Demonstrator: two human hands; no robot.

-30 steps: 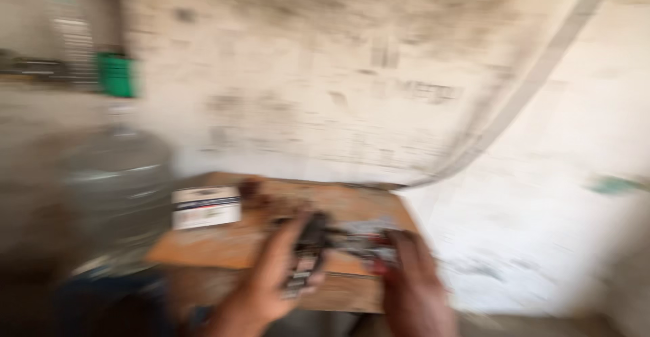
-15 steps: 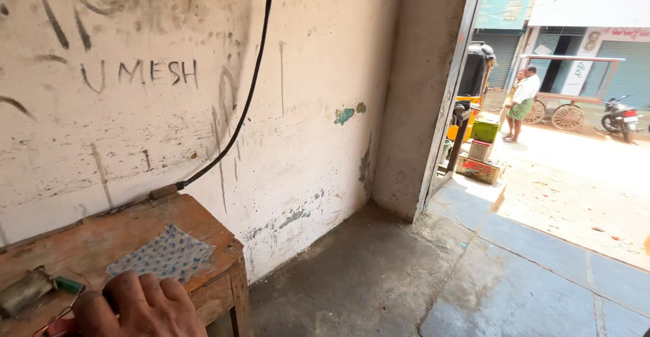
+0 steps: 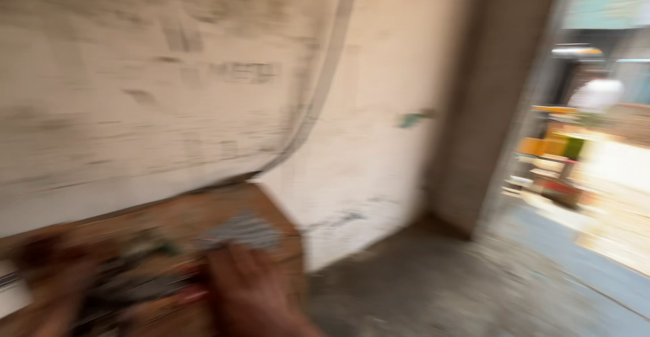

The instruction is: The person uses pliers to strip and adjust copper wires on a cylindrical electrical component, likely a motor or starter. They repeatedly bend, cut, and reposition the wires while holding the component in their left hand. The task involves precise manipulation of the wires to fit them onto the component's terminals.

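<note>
The view is heavily motion-blurred. My right hand (image 3: 252, 289) rests on the front right part of a small wooden table (image 3: 203, 208), just below a grey patterned pad (image 3: 240, 230). A red-tipped object (image 3: 193, 295) lies at its left side. My left hand (image 3: 44, 283) is a blurred shape at the table's left end, beside dark tool-like objects (image 3: 132, 279). The blur hides whether either hand grips anything.
A stained plaster wall (image 3: 169, 93) with a dark cable (image 3: 325, 100) running down it stands behind the table. Bare concrete floor (image 3: 433, 289) stretches right to an open doorway (image 3: 582, 154), with bright street and coloured crates outside.
The camera has swung back left and down from the doorway. More of the table and both hands now show, and the picture has gone from sharp to blurred.
</note>
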